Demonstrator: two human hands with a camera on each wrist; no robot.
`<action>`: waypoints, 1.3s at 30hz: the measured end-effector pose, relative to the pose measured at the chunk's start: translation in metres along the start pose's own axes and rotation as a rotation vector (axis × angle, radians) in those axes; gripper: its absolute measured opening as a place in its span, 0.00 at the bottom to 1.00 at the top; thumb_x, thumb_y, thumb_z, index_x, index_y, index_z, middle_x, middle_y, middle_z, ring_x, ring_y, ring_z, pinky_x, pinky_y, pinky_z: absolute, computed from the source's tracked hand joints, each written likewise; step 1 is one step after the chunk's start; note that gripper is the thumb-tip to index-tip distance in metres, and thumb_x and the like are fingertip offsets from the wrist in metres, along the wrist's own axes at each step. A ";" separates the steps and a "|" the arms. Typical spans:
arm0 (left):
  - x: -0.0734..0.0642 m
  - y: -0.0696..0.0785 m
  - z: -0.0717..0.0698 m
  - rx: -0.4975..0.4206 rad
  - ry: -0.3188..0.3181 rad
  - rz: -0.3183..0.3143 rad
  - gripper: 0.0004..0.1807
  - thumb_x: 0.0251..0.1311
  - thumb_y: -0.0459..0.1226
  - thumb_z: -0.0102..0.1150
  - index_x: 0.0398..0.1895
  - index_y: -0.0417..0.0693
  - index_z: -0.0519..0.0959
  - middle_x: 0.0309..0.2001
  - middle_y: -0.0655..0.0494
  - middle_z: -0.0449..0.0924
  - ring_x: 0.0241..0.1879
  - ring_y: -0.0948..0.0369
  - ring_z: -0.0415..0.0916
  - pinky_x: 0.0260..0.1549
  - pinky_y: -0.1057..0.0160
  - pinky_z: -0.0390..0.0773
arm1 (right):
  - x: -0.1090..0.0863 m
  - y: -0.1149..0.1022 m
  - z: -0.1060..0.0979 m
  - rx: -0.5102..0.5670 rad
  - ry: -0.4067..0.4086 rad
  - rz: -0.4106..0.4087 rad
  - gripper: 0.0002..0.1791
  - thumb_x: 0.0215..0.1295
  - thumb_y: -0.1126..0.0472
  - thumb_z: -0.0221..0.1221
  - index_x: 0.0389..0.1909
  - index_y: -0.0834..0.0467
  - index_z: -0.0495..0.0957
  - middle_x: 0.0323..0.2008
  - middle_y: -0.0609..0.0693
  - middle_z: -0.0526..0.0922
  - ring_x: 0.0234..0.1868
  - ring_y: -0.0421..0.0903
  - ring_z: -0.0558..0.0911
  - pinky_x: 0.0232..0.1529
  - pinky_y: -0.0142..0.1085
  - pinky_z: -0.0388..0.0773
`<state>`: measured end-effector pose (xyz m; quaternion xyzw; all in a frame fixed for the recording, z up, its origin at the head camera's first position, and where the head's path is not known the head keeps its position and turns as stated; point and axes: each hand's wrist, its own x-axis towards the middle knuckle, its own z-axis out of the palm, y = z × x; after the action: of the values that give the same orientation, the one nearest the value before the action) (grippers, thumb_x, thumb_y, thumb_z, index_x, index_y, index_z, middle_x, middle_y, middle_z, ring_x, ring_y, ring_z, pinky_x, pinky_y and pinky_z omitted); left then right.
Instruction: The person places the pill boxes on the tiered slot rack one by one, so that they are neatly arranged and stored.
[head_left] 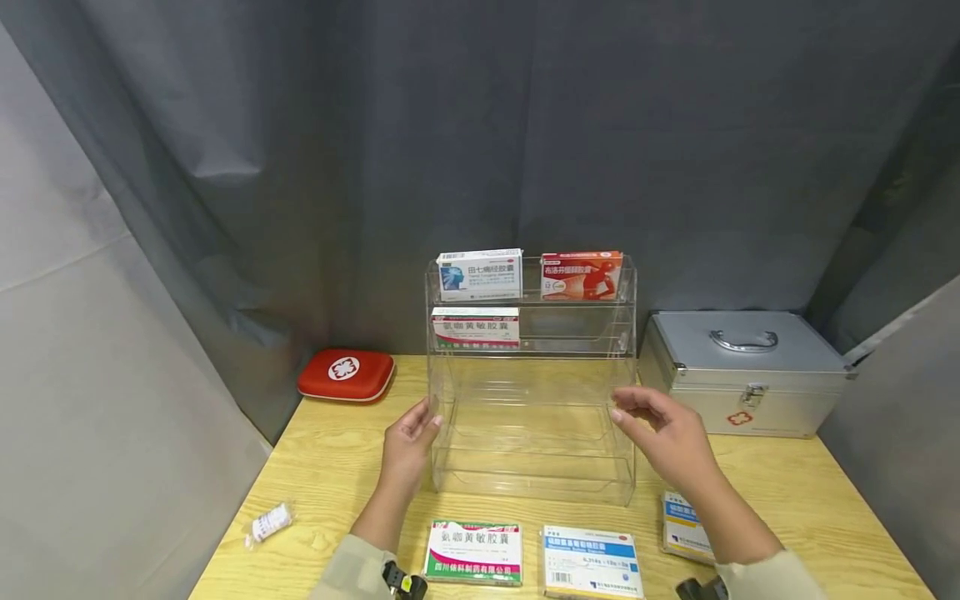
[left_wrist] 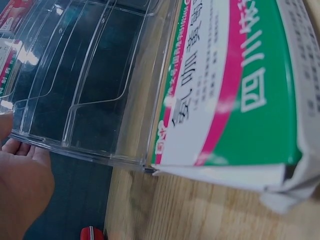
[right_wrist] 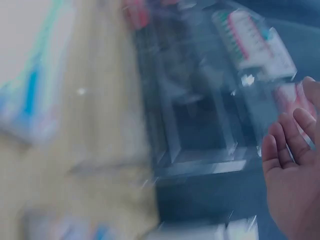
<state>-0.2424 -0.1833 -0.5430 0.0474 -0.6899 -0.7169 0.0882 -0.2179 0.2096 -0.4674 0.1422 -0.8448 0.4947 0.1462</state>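
A clear tiered display rack (head_left: 532, 490) stands upright on the table. Beside its left edge, my left hand (head_left: 408, 446) grips the side panel, thumb in front and fingers behind, as the left wrist view shows. My right hand (head_left: 663, 433) is by the right edge, fingers relaxed and bent with nothing held; in the blurred right wrist view the fingers (right_wrist: 287, 142) look loose. On the top tier are a white-blue medicine box (head_left: 480, 277) and a red medicine box (head_left: 581, 277). A green-white medicine box (head_left: 476, 328) sits one tier lower, at left.
Before the rack lie another green-white box (head_left: 474, 553) and a blue-white box (head_left: 592, 562). A further blue-white box (head_left: 684, 527) is partly behind my right forearm. A red case (head_left: 347, 375) and wrapped bottle (head_left: 272, 522) lie left; a silver case (head_left: 750, 375) stands right.
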 end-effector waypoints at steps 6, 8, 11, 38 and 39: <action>-0.001 0.004 -0.001 0.022 0.001 0.001 0.30 0.76 0.33 0.65 0.78 0.42 0.73 0.79 0.43 0.72 0.80 0.44 0.68 0.79 0.53 0.69 | -0.050 0.039 -0.037 -0.131 -0.065 0.124 0.21 0.76 0.49 0.69 0.64 0.53 0.84 0.58 0.53 0.89 0.51 0.23 0.80 0.53 0.12 0.77; -0.001 0.004 -0.001 0.023 0.000 0.002 0.29 0.76 0.32 0.64 0.78 0.42 0.73 0.79 0.43 0.72 0.80 0.44 0.68 0.79 0.53 0.69 | -0.060 0.050 -0.051 -0.187 -0.093 0.168 0.24 0.74 0.47 0.71 0.64 0.51 0.84 0.59 0.52 0.89 0.51 0.24 0.81 0.51 0.15 0.80; 0.000 0.003 -0.001 0.018 0.009 -0.003 0.29 0.76 0.31 0.63 0.78 0.42 0.73 0.78 0.43 0.73 0.80 0.45 0.69 0.78 0.54 0.71 | -0.072 0.067 -0.073 -0.270 -0.160 0.232 0.28 0.69 0.43 0.74 0.65 0.51 0.84 0.60 0.54 0.89 0.55 0.37 0.85 0.51 0.28 0.87; 0.000 0.001 0.001 0.009 0.002 -0.002 0.29 0.77 0.31 0.63 0.78 0.40 0.73 0.78 0.41 0.72 0.80 0.43 0.67 0.79 0.53 0.70 | -0.113 0.158 -0.119 -0.357 -0.469 0.571 0.63 0.46 0.34 0.83 0.72 0.70 0.67 0.62 0.69 0.80 0.59 0.66 0.82 0.58 0.59 0.85; 0.000 0.000 0.002 0.006 0.004 -0.004 0.29 0.77 0.31 0.63 0.78 0.40 0.73 0.78 0.42 0.72 0.80 0.44 0.68 0.78 0.54 0.70 | -0.113 0.157 -0.119 -0.357 -0.450 0.585 0.62 0.46 0.34 0.84 0.71 0.69 0.68 0.60 0.65 0.82 0.57 0.63 0.82 0.56 0.55 0.86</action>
<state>-0.2425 -0.1815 -0.5430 0.0504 -0.6920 -0.7148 0.0879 -0.1621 0.3982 -0.5804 -0.0268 -0.9331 0.3175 -0.1667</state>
